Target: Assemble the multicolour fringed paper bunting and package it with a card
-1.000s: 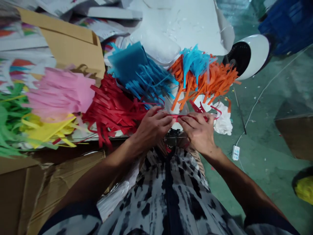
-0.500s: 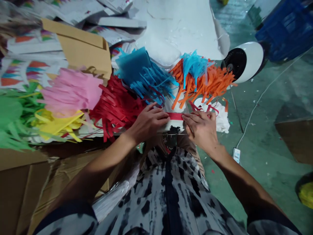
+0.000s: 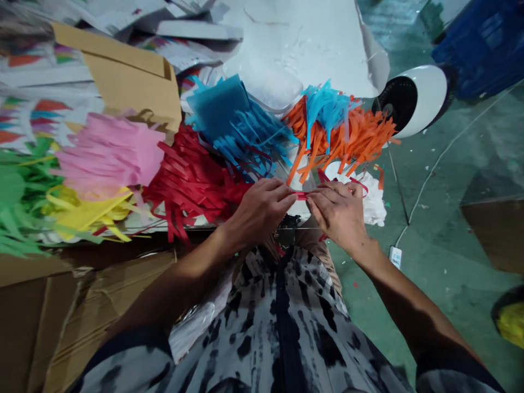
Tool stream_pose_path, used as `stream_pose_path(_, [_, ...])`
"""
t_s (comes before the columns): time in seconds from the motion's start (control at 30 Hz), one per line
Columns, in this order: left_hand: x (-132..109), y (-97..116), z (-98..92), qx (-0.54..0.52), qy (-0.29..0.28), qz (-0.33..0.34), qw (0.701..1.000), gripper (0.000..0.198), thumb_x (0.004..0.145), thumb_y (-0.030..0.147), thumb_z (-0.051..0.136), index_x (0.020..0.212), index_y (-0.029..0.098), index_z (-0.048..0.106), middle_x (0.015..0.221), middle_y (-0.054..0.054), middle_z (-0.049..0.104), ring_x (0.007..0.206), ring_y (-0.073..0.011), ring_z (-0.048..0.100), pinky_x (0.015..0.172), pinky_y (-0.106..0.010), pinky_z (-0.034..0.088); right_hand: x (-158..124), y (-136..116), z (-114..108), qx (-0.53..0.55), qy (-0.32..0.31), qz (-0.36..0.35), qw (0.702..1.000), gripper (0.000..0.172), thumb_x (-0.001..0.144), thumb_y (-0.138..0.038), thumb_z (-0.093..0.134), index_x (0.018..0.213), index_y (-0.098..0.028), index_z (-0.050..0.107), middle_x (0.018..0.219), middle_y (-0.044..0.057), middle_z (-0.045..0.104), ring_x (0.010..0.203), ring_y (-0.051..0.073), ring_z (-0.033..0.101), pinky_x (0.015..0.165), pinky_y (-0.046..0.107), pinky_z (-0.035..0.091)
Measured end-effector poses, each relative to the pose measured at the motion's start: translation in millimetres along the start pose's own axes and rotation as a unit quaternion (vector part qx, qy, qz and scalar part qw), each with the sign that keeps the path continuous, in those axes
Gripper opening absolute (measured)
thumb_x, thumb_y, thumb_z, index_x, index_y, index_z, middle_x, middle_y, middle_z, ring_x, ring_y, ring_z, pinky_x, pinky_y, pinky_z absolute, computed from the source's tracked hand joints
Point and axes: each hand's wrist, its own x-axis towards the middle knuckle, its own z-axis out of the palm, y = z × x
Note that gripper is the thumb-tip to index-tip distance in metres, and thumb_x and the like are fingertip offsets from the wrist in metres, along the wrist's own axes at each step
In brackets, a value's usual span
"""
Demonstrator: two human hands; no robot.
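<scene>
A narrow strip of red tissue paper (image 3: 301,195) runs between my two hands at the table's near edge. My left hand (image 3: 268,206) has its fingers closed on the strip's left part. On the other end, my right hand (image 3: 338,210) pinches the paper, fingers bent; loose red ends curl out behind it. Beside my left hand lies a heap of red fringed tissue paper (image 3: 192,183). Beyond the hands are blue fringed tissue paper (image 3: 241,123) and an orange fringed bundle (image 3: 352,139), with lighter blue fringe (image 3: 329,106) on top.
Pink (image 3: 110,155), yellow (image 3: 88,210) and green fringed paper (image 3: 24,196) lie at the left, near a tan cardboard piece (image 3: 131,76) and printed packs. A white-and-black fan-like device (image 3: 417,101) stands right. A cable with a power strip (image 3: 395,256) lies on the floor.
My left hand has moved right, closer to my right hand. The red strip showing between them is shorter and narrower. My right hand has barely moved.
</scene>
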Motion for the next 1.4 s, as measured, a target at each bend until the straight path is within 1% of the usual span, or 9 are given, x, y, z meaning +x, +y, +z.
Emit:
stream_pose_path(0.17, [5.2,-2.1,18.3,0.033,-0.016,-0.012,0.999,0.019,0.104,0.019,0.054,0.103,0.015,0.072,0.101,-0.009,0.073,0.092,-0.0231,0.062,0.082,-0.037,0.051,4.7,-5.7,2.7,-0.007,-0.009,0.012,1.0,0.026,0.107,-0.036,0.052,0.115,-0.023,0.072,0.124,0.008,0.075,0.121,0.03,0.057,0.1,0.048,0.03])
stream_pose_path(0.3, [-1.5,-6.5,10.6,0.014,-0.008,-0.026,1.0,0.019,0.104,0.02,0.053,0.1,0.016,0.071,0.098,-0.009,0.072,0.091,-0.0229,0.061,0.081,-0.036,0.05,6.9,-4.7,3.3,0.007,-0.029,0.018,0.999,0.027,0.108,-0.031,0.048,0.104,-0.024,0.074,0.105,0.005,0.077,0.108,0.026,0.058,0.097,0.046,0.029])
stream_pose_path(0.57, [-11.6,-29.6,1.5,-0.02,-0.02,-0.139,0.99,0.028,0.105,0.038,0.055,0.091,0.019,0.068,0.091,-0.006,0.072,0.086,-0.0229,0.06,0.079,-0.037,0.044,6.4,11.4,-4.0,0.106,-0.046,0.123,0.986,0.019,0.102,-0.034,0.059,0.093,-0.026,0.073,0.095,0.004,0.078,0.105,0.028,0.062,0.089,0.043,0.033])
stream_pose_path(0.73, [-4.5,-26.7,-1.1,-0.033,-0.036,-0.177,0.983,0.023,0.102,0.036,0.059,0.089,0.019,0.067,0.092,-0.006,0.072,0.088,-0.024,0.059,0.078,-0.039,0.042,18.3,10.7,-6.7,0.095,-0.088,0.175,0.976,0.014,0.095,-0.032,0.062,0.089,-0.023,0.071,0.091,0.006,0.078,0.103,0.031,0.062,0.085,0.042,0.031])
stream_pose_path(0.9, [0.7,-24.3,-6.4,-0.031,-0.057,-0.191,0.979,0.019,0.099,0.034,0.063,0.088,0.019,0.068,0.089,-0.006,0.071,0.086,-0.0246,0.059,0.076,-0.04,0.042,25.5,6.4,-8.5,0.041,-0.114,0.168,0.978,0.016,0.095,-0.033,0.063,0.086,-0.021,0.069,0.088,0.007,0.075,0.102,0.032,0.059,0.084,0.044,0.03])
stream_pose_path(1.0, [2.6,-19.7,-5.2,-0.012,-0.025,-0.168,0.985,0.017,0.099,0.03,0.062,0.107,0.019,0.072,0.103,-0.008,0.074,0.097,-0.0267,0.061,0.081,-0.042,0.044,21.0,-2.0,-7.0,-0.013,-0.075,0.133,0.988,0.011,0.097,-0.029,0.062,0.096,-0.022,0.071,0.099,0.008,0.076,0.11,0.033,0.057,0.087,0.046,0.029])
stream_pose_path(1.07, [2.6,-14.4,-0.7,-0.006,0.004,-0.103,0.995,0.021,0.101,0.026,0.06,0.119,0.023,0.072,0.112,-0.007,0.075,0.106,-0.0264,0.062,0.089,-0.043,0.045,14.8,-9.3,-5.1,-0.028,-0.047,0.078,0.995,0.014,0.101,-0.023,0.058,0.106,-0.024,0.071,0.108,0.005,0.077,0.116,0.03,0.055,0.089,0.047,0.028])
stream_pose_path(1.17, [-2.2,-9.1,7.1,0.007,0.017,-0.013,1.0,0.021,0.103,0.023,0.057,0.117,0.025,0.073,0.112,-0.003,0.077,0.109,-0.0245,0.062,0.097,-0.043,0.044,3.9,-15.7,-2.7,-0.023,-0.042,0.023,0.999,0.023,0.106,-0.019,0.054,0.119,-0.028,0.07,0.115,0.001,0.079,0.121,0.027,0.053,0.092,0.047,0.026])
stream_pose_path(1.4, [-29.9,-28.0,-5.7,0.065,0.059,-0.058,0.994,0.019,0.097,0.019,0.06,0.102,0.025,0.078,0.097,-0.003,0.079,0.101,-0.0257,0.064,0.098,-0.05,0.046,-8.0,-0.8,-6.8,-0.025,-0.035,0.049,0.998,0.03,0.098,-0.017,0.058,0.121,-0.03,0.072,0.117,0.003,0.079,0.118,0.032,0.056,0.093,0.05,0.027])
